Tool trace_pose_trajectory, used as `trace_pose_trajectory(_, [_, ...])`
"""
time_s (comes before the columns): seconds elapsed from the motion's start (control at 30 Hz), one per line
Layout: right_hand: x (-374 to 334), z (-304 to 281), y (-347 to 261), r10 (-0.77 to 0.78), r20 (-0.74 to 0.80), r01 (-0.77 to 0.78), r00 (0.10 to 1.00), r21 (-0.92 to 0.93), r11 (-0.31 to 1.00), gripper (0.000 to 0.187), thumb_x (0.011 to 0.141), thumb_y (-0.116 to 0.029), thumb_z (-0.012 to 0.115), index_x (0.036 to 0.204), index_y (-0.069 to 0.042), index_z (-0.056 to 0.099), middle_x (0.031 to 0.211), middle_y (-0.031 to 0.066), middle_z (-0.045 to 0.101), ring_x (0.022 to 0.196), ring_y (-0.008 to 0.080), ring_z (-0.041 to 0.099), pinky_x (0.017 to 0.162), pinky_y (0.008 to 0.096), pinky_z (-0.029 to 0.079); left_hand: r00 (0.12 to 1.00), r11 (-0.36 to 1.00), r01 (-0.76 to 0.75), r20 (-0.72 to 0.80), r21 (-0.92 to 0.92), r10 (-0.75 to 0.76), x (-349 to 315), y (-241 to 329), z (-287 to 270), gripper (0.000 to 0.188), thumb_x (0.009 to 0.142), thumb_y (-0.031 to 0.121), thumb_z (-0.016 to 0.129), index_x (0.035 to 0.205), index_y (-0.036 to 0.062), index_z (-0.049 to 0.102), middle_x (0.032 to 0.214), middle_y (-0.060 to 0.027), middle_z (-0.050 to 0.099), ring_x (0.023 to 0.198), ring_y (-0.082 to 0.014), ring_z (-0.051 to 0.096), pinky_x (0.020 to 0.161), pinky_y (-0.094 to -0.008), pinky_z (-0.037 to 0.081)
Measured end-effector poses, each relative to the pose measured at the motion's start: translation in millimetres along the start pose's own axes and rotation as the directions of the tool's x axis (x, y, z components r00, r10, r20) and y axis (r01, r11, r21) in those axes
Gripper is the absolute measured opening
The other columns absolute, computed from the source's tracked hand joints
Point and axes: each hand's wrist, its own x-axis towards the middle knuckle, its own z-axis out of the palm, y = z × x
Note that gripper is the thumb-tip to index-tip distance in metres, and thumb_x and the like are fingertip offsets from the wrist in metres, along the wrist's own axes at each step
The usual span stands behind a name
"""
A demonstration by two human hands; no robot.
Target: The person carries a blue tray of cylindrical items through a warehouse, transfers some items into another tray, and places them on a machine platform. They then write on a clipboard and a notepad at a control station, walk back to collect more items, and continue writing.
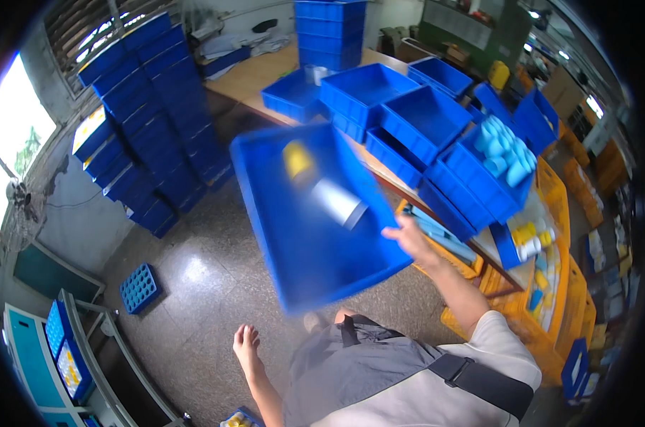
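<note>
A shallow blue plastic bin (308,256) hangs tilted in front of me, smeared by motion. My right hand (410,238) grips its right rim, the thumb lying over the edge. Inside the bin are a yellow cylindrical piece (298,161) and a white cylindrical piece (337,203), both blurred; the white one has a dark end. Low over the floor, apart from the bin, my left hand (248,345) holds nothing, its fingers loosely bent and a little apart.
Tall stacks of blue bins (152,107) stand at the far left. More bins (429,114) cover the table, one holding light-blue cylinders (504,149). Orange crates (550,334) line the right. A blue tray with round holes (140,288) lies on the floor, near a metal-framed rack (116,349).
</note>
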Motion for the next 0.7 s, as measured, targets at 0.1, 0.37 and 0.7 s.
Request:
trace_pose_trajectory(0.1, [107, -56, -21, -0.123, -0.238, 0.134, 0.964, 0.029, 0.991, 0.02, 0.085, -0.01, 0.073, 0.104, -0.005, 0.068, 0.085, 0.0025, 0.066, 0.074, 0.0127, 0.06, 0.067, 0.0315, 0.048, 0.972, 0.987, -0.151, 0.19, 0.048, 0.139, 44, 47, 46, 0.046, 0.098, 0.032, 0.066, 0.133, 0.0028, 0.06, 0.121, -0.0104, 0.069, 0.106, -0.0204, 0.067, 0.088, -0.0339, 0.05])
trace_pose_trajectory(0.37, [518, -253, -20, 0.069, -0.558, -0.043, 0.827, 0.059, 0.997, 0.037, 0.088, -0.025, 0.075, 0.099, 0.01, 0.073, 0.104, 0.0172, 0.073, 0.091, 0.0261, 0.069, 0.08, 0.0443, 0.056, 0.95, 0.904, 0.0, -0.283, 0.427, 0.134, 101, -79, 55, 0.048, 0.096, 0.027, 0.068, 0.133, -0.0009, 0.059, 0.124, -0.0158, 0.068, 0.116, -0.0228, 0.064, 0.101, -0.0343, 0.05])
trace_pose_trajectory(0.7, [662, -39, 45, -0.302, -0.504, 0.113, 0.809, -0.372, 0.921, 0.036, 0.095, -0.027, 0.062, 0.106, 0.006, 0.07, 0.103, 0.0165, 0.069, 0.092, 0.0266, 0.068, 0.081, 0.0457, 0.058, -0.183, 0.403, 0.472, -0.535, -0.784, -0.825, -164, -377, 102, 0.023, 0.09, 0.024, 0.062, 0.081, 0.0035, 0.067, 0.071, -0.0094, 0.066, 0.055, -0.0215, 0.062, 0.047, -0.0403, 0.047])
